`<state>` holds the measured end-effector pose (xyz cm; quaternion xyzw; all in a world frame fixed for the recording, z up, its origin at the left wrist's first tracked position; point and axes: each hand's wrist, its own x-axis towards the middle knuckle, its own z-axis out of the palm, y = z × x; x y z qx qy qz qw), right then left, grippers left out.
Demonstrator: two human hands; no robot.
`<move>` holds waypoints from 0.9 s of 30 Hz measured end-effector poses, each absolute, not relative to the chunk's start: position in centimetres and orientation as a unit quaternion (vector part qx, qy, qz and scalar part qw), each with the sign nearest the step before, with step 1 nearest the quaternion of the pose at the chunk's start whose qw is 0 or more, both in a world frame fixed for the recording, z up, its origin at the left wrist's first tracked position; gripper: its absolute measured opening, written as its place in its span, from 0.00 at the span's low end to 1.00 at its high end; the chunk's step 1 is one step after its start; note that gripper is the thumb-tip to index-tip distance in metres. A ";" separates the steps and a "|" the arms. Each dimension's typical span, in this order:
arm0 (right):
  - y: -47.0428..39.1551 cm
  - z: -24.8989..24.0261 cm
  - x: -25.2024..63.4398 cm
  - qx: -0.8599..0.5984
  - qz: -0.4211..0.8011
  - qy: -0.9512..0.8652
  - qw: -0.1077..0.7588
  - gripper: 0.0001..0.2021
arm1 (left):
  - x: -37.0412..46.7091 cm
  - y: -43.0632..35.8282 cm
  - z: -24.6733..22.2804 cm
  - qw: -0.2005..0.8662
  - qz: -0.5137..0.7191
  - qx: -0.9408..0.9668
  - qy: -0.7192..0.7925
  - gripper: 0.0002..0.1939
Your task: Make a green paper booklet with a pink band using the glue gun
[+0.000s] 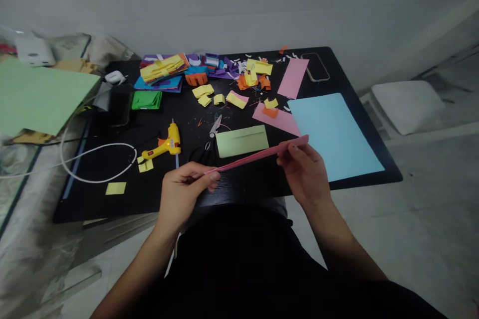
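Observation:
Between my two hands, near the table's front edge, stretches a folded strip of pink paper point(254, 156), seen almost edge-on and tilted up to the right. My left hand point(189, 184) pinches its left end between thumb and fingers. At the other end, my right hand point(304, 167) grips it with the thumb on top. Just behind the strip lies a folded light green paper point(242, 140). Scissors point(209, 142) rest on the table left of the green paper, their blades pointing away from me. Light blue paper point(337, 132) lies flat beyond my right hand.
On the black table point(239, 187) sit a yellow glue gun point(166, 143), a white cable point(98, 179), stacked coloured paper point(162, 71), a green folded bundle point(147, 100), pink sheets point(294, 78), yellow and orange scraps, and a phone point(315, 67). A white stool point(406, 104) stands right.

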<state>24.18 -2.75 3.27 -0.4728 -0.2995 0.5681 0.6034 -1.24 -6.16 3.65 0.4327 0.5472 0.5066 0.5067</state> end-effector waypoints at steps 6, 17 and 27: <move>-2.7 3.3 24.6 -0.477 0.570 -0.299 0.598 0.08 | -2.2 -6.2 2.7 0.518 0.543 0.400 0.526 0.06; -2.8 3.4 25.5 -0.503 0.513 -0.296 0.629 0.10 | -3.0 -5.9 3.3 0.353 0.553 0.459 0.600 0.08; -3.5 2.8 23.9 -0.492 0.543 -0.353 0.581 0.11 | -2.9 -5.1 3.9 0.367 0.393 0.621 0.571 0.13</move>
